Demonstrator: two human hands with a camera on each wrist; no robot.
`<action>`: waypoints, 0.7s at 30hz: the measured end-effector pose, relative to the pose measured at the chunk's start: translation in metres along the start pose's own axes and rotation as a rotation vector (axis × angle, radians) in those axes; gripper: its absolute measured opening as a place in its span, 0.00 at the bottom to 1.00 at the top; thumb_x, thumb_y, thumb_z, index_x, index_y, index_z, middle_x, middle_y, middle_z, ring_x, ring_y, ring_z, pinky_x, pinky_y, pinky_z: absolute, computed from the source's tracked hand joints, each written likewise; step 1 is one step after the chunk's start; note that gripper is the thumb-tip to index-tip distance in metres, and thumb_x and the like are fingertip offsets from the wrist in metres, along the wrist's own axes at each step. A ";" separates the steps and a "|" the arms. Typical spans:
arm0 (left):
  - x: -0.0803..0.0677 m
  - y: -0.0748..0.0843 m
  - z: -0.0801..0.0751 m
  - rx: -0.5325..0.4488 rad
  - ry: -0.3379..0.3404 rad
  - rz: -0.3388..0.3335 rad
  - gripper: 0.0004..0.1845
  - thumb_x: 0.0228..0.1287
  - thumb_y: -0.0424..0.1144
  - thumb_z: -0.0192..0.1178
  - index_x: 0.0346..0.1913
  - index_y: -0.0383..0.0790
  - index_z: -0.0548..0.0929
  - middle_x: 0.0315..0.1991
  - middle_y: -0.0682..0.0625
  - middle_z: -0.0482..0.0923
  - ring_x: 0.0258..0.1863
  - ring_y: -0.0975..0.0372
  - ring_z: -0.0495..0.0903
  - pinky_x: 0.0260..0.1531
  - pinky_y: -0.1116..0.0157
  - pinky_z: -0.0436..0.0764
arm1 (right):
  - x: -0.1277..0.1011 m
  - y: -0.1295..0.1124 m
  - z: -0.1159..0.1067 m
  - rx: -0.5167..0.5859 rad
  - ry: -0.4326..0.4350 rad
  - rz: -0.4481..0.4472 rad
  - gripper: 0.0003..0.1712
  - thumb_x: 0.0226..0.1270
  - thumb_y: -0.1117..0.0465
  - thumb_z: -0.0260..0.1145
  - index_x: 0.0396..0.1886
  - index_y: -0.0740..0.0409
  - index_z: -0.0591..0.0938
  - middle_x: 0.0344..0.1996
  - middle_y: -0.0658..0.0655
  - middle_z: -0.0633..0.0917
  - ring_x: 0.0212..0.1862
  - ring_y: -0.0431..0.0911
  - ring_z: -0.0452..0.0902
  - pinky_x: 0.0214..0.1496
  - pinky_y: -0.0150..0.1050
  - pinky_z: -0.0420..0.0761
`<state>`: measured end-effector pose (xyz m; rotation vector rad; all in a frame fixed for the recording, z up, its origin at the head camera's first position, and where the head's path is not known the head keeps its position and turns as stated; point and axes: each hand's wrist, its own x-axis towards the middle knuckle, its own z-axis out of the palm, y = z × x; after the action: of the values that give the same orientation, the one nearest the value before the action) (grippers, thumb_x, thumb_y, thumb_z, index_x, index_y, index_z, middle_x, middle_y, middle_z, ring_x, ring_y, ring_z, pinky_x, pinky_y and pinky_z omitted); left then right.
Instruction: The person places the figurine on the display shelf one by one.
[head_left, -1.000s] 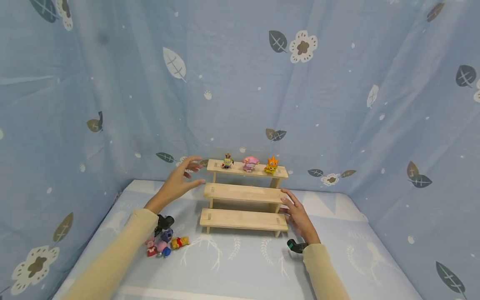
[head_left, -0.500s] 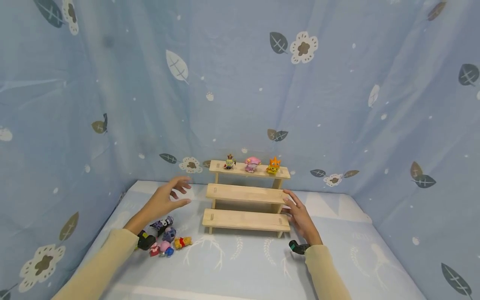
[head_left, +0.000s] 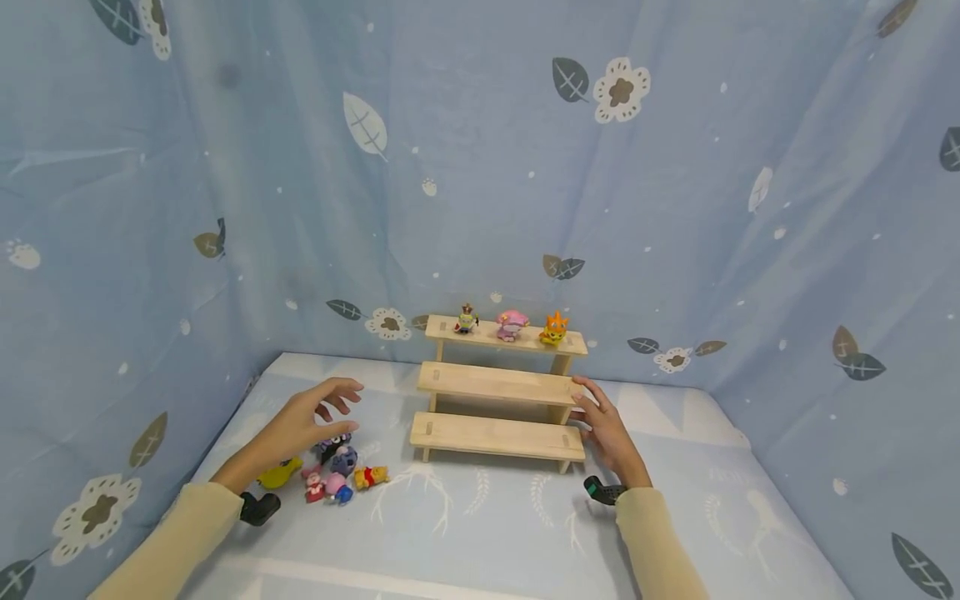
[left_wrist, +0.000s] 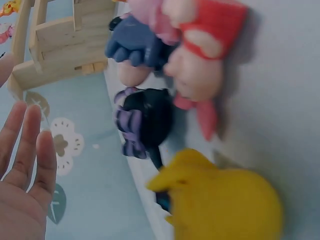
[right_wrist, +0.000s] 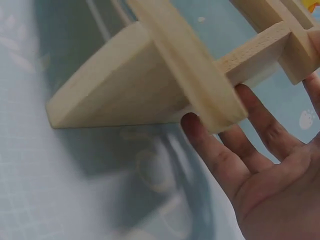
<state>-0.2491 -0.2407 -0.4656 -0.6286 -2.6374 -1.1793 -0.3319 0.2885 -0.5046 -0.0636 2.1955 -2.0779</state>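
Left hand (head_left: 303, 423): palm down, fingers spread and relaxed, grasping nothing, above toy pile (head_left: 337, 471).
Right hand (head_left: 609, 432): straight fingers against wooden stepped shelf (head_left: 498, 412), nothing clasped.

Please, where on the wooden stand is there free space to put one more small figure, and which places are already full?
The middle step and bottom step of the wooden stand are bare along their length. The top step holds three figures, with some room at its left end. The table is crowded under the left hand, at the toy pile. The right hand rests against the stand's right end.
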 end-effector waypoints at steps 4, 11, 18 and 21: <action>-0.012 -0.005 -0.002 -0.007 0.000 -0.021 0.30 0.62 0.39 0.75 0.66 0.47 0.77 0.52 0.51 0.83 0.46 0.51 0.81 0.45 0.59 0.83 | 0.002 -0.002 -0.003 -0.005 -0.011 -0.002 0.32 0.78 0.43 0.62 0.77 0.39 0.66 0.71 0.66 0.71 0.66 0.63 0.72 0.52 0.49 0.82; -0.028 -0.015 -0.002 -0.007 0.001 -0.028 0.28 0.62 0.39 0.75 0.64 0.46 0.77 0.51 0.44 0.83 0.44 0.52 0.82 0.43 0.60 0.83 | 0.004 0.000 -0.006 -0.006 -0.016 -0.050 0.31 0.79 0.45 0.61 0.77 0.41 0.66 0.65 0.64 0.74 0.60 0.57 0.78 0.54 0.51 0.83; -0.040 -0.028 -0.002 -0.009 0.003 0.000 0.26 0.62 0.40 0.75 0.62 0.46 0.79 0.50 0.48 0.83 0.43 0.55 0.81 0.39 0.61 0.83 | 0.006 -0.002 -0.006 0.020 -0.014 -0.033 0.31 0.79 0.46 0.62 0.77 0.40 0.66 0.65 0.64 0.74 0.63 0.61 0.75 0.61 0.56 0.79; -0.046 -0.034 -0.002 -0.001 0.007 -0.012 0.26 0.60 0.39 0.76 0.61 0.45 0.80 0.49 0.49 0.84 0.43 0.55 0.81 0.39 0.62 0.83 | 0.006 0.001 -0.005 0.026 -0.022 -0.005 0.32 0.80 0.46 0.61 0.78 0.40 0.64 0.68 0.66 0.72 0.66 0.64 0.72 0.59 0.53 0.80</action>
<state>-0.2232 -0.2767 -0.5027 -0.6091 -2.6384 -1.1838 -0.3385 0.2932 -0.5054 -0.0896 2.1574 -2.0975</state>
